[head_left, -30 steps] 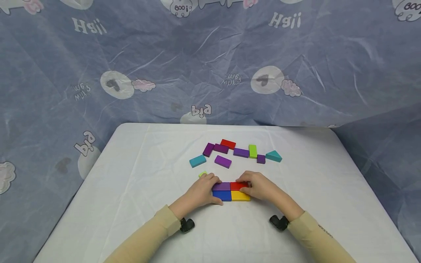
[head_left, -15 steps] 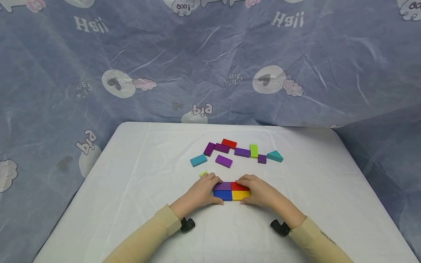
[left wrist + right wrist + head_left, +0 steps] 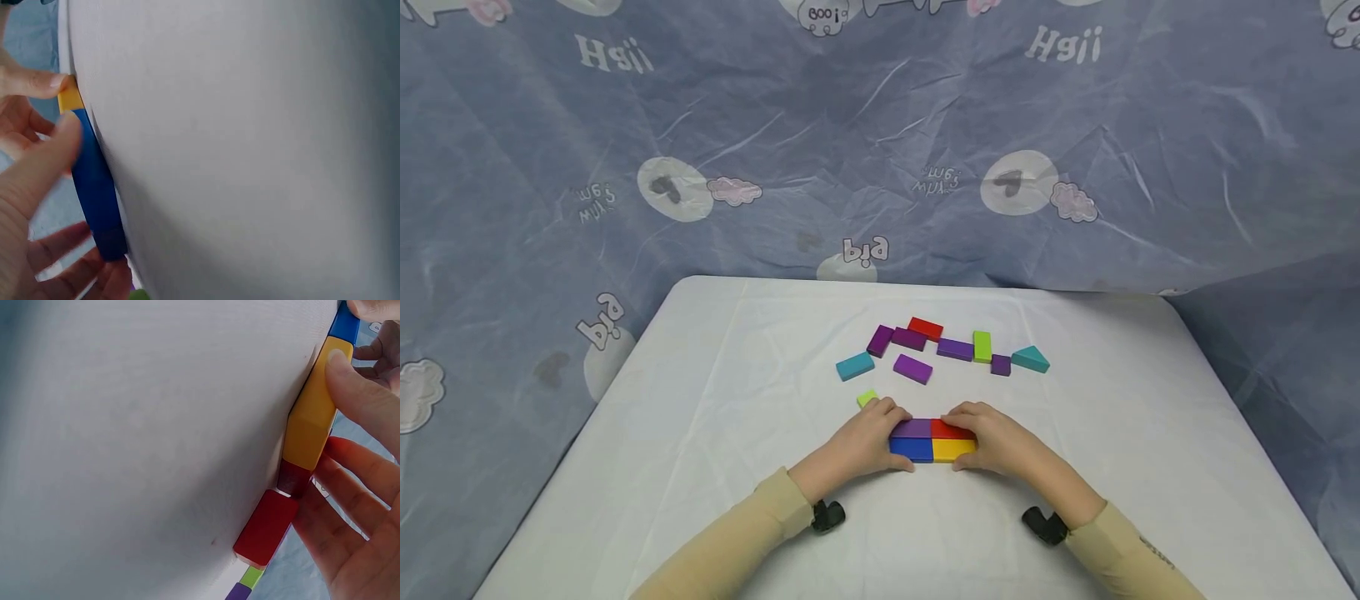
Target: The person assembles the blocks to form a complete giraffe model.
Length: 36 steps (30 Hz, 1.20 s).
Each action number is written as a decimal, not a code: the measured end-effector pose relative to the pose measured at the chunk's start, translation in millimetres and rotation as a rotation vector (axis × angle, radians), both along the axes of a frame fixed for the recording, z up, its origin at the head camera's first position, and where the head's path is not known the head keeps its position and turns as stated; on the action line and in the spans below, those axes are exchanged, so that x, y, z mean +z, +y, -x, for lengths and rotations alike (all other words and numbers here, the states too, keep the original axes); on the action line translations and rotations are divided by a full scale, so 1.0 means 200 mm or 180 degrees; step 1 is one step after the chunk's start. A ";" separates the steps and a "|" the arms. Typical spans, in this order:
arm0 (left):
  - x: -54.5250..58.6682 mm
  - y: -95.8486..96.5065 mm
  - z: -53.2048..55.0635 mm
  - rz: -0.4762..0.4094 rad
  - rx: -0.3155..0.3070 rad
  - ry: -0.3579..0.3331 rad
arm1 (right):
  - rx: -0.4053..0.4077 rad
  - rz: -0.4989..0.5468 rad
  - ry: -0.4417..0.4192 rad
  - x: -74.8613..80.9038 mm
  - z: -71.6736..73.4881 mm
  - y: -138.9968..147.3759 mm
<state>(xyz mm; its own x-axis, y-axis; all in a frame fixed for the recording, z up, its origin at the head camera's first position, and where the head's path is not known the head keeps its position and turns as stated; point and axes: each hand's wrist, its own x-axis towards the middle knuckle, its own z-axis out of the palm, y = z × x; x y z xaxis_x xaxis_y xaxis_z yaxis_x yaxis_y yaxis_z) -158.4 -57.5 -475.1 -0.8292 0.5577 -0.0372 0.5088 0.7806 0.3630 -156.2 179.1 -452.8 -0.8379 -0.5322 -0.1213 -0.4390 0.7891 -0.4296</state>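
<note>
Four-square in the head view, a purple block [image 3: 912,428], a red block [image 3: 951,430], a blue block [image 3: 912,450] and a yellow block [image 3: 953,451] lie edge to edge as a flat rectangle. My left hand [image 3: 862,440] grips the left end, thumb at the blue block's front edge and fingers at the purple block's back edge. My right hand [image 3: 1002,442] holds the right end likewise, its thumb on the yellow side and fingers behind the red block. In the right wrist view the thumb presses the yellow block [image 3: 312,403].
Beyond the hands lie loose blocks: a teal rectangle [image 3: 855,367], a purple one [image 3: 913,369], a red one [image 3: 926,328], a green one [image 3: 982,347] and a teal triangle [image 3: 1031,359]. A light green block [image 3: 867,398] sits partly behind my left hand. White cloth [image 3: 760,358] covers the table.
My right thumb has moved from over the red block to the yellow block's front edge, and the right fingers now span both blocks. The left hand keeps its hold.
</note>
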 end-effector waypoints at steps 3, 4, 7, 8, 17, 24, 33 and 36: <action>0.03 -0.01 0.01 -0.0068 0.0010 0.0005 | 0.0003 -0.0020 0.0009 0.00 0.00 0.00; 0.05 -0.01 0.01 -0.0096 0.0025 0.0011 | 0.0005 -0.0026 0.0009 -0.01 0.00 0.00; 0.11 -0.01 0.07 -0.0252 0.0107 0.0061 | 0.0002 -0.0040 0.0006 -0.01 0.00 0.01; 0.13 -0.01 0.10 -0.0311 0.0149 0.0066 | -0.0008 -0.0041 -0.0005 -0.01 0.01 0.01; 0.13 0.04 0.41 -0.0408 0.0400 -0.0027 | -0.0061 -0.0016 -0.0095 0.00 0.00 0.01; 0.06 0.07 0.50 -0.0278 0.0202 -0.0204 | -0.0079 0.0014 -0.0103 0.00 0.01 0.00; 0.02 0.10 0.50 -0.0050 0.0234 0.0052 | -0.0082 0.0013 -0.0114 0.00 0.00 0.01; 0.04 0.08 0.48 -0.0122 0.0268 0.0219 | -0.0059 0.0008 -0.0103 0.00 0.01 0.01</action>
<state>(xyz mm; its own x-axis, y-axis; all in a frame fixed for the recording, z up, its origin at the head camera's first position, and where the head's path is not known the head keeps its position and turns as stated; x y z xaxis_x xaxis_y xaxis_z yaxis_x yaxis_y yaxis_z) -254.4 -40.7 -467.6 -0.8731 0.4858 0.0416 0.4666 0.8079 0.3599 -157.4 180.9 -453.4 -0.8432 -0.5170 -0.1472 -0.4103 0.7959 -0.4453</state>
